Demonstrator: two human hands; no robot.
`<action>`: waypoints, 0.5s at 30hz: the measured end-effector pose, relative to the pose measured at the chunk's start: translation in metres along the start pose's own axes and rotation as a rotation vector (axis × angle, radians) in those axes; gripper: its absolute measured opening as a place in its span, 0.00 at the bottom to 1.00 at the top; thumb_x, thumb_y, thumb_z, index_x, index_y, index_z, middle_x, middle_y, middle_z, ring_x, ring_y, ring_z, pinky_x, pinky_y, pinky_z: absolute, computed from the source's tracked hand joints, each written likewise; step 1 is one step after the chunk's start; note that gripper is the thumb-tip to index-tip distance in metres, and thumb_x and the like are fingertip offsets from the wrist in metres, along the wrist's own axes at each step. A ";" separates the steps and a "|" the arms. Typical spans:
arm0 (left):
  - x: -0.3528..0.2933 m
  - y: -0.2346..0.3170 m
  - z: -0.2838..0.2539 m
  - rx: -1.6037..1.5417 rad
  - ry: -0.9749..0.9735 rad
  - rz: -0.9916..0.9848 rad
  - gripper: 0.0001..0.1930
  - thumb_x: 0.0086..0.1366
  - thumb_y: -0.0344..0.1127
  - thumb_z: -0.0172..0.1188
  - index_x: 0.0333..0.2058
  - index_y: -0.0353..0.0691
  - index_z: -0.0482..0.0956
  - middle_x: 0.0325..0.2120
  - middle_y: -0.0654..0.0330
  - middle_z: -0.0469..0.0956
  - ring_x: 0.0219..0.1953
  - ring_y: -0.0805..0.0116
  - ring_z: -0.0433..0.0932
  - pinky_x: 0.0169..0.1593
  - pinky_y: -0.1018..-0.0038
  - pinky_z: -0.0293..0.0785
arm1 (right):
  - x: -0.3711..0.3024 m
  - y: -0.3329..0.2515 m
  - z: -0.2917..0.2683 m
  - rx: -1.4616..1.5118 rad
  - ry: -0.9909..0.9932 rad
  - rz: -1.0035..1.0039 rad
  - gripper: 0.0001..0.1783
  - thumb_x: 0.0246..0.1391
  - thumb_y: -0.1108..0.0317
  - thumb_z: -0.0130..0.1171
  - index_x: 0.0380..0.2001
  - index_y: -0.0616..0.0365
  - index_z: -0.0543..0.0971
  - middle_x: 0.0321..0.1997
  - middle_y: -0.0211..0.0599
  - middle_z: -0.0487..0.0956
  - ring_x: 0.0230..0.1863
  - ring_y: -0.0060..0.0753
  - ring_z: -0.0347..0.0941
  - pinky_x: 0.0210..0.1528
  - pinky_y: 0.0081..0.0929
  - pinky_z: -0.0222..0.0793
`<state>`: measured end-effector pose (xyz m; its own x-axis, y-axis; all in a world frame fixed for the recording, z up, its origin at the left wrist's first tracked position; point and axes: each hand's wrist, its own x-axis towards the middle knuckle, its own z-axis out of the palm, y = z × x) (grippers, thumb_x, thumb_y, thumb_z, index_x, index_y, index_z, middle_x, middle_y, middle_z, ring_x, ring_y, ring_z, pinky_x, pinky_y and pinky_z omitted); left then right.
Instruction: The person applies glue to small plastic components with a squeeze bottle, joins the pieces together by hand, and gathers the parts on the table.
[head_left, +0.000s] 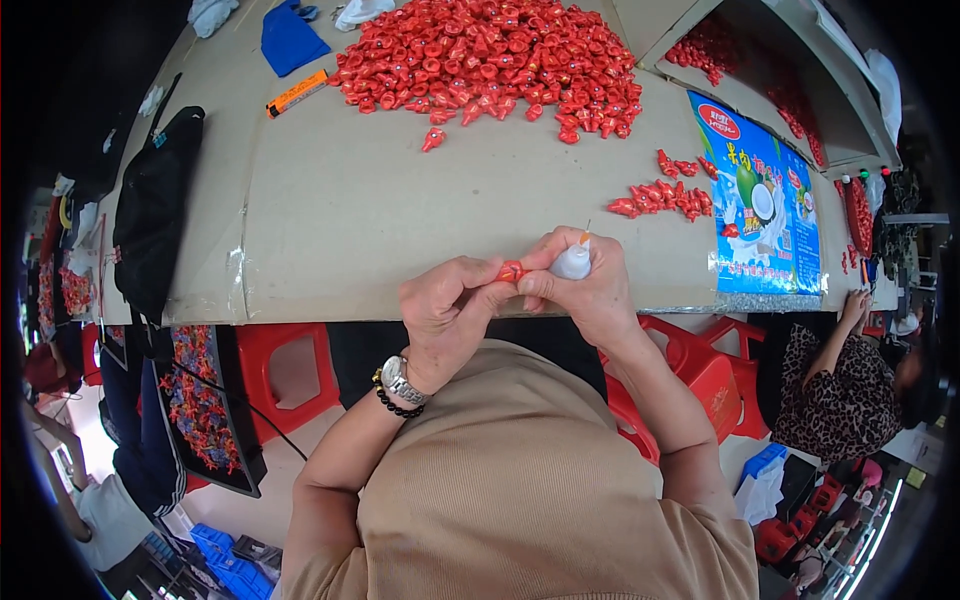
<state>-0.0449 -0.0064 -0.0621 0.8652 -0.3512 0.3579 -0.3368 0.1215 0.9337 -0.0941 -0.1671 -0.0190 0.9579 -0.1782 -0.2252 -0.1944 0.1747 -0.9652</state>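
In front of my chest, near the table's front edge, a small red plastic piece (511, 271) is pinched between my two hands. My left hand (445, 300), with a watch and beads at its wrist, is closed on its left side. The thumb and fingertips of my right hand (600, 295) meet its right side. That same hand also grips a small white squeeze bottle (573, 263), whose thin needle tip points up and away. Fingers cover most of the red piece, so its exact kind cannot be made out.
A large heap of similar red pieces (490, 60) lies at the far side of the table (350, 220). A smaller group (665, 198) sits to the right, beside a blue printed sheet (765, 220). An orange box cutter (297, 93) and black bag (165, 210) lie left. Another person (840, 390) sits far right.
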 end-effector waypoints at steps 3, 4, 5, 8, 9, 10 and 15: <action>0.001 0.000 0.000 0.035 -0.003 0.048 0.09 0.49 0.20 0.67 0.31 0.32 0.78 0.23 0.56 0.80 0.24 0.73 0.79 0.28 0.81 0.73 | 0.001 -0.001 0.001 -0.001 -0.010 0.044 0.07 0.45 0.81 0.65 0.26 0.64 0.75 0.26 0.37 0.78 0.22 0.22 0.74 0.24 0.18 0.72; 0.001 0.000 -0.001 0.051 -0.001 0.068 0.10 0.49 0.20 0.68 0.31 0.32 0.78 0.22 0.56 0.80 0.24 0.72 0.79 0.27 0.80 0.73 | 0.000 0.000 0.001 -0.001 -0.015 0.040 0.07 0.45 0.81 0.65 0.26 0.64 0.75 0.26 0.36 0.78 0.22 0.22 0.74 0.24 0.18 0.72; 0.000 -0.001 -0.001 0.051 0.000 0.064 0.10 0.49 0.20 0.68 0.31 0.32 0.78 0.22 0.56 0.80 0.24 0.72 0.79 0.27 0.80 0.73 | 0.000 0.000 0.001 -0.001 -0.023 0.036 0.07 0.45 0.81 0.65 0.26 0.64 0.75 0.26 0.36 0.78 0.22 0.21 0.73 0.24 0.18 0.72; -0.001 -0.001 -0.003 0.090 -0.010 0.079 0.10 0.49 0.20 0.68 0.30 0.32 0.78 0.22 0.56 0.80 0.24 0.72 0.79 0.27 0.80 0.73 | -0.001 0.003 0.002 0.014 -0.021 0.041 0.07 0.45 0.81 0.65 0.26 0.63 0.75 0.26 0.36 0.77 0.22 0.21 0.73 0.23 0.18 0.71; -0.002 -0.002 -0.003 0.100 -0.011 0.096 0.09 0.49 0.20 0.68 0.30 0.32 0.78 0.22 0.56 0.80 0.23 0.72 0.79 0.26 0.80 0.73 | -0.001 0.004 0.002 0.014 -0.021 0.043 0.07 0.45 0.81 0.65 0.26 0.63 0.75 0.26 0.36 0.77 0.22 0.21 0.73 0.23 0.18 0.71; -0.003 -0.001 -0.003 0.110 -0.013 0.114 0.09 0.49 0.20 0.67 0.30 0.32 0.78 0.22 0.57 0.80 0.23 0.73 0.79 0.25 0.81 0.73 | -0.001 0.005 0.002 0.012 -0.028 0.027 0.07 0.45 0.81 0.65 0.26 0.63 0.75 0.26 0.36 0.77 0.22 0.21 0.73 0.23 0.18 0.71; -0.003 0.003 -0.001 -0.030 0.003 -0.088 0.08 0.54 0.21 0.64 0.35 0.32 0.77 0.25 0.58 0.80 0.24 0.78 0.78 0.24 0.83 0.73 | 0.003 0.003 0.005 0.044 -0.009 0.017 0.07 0.45 0.80 0.65 0.26 0.63 0.75 0.26 0.36 0.77 0.23 0.22 0.74 0.23 0.17 0.72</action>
<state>-0.0480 -0.0041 -0.0601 0.8921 -0.3593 0.2740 -0.2479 0.1179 0.9616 -0.0913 -0.1626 -0.0219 0.9564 -0.1660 -0.2402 -0.2015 0.2202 -0.9544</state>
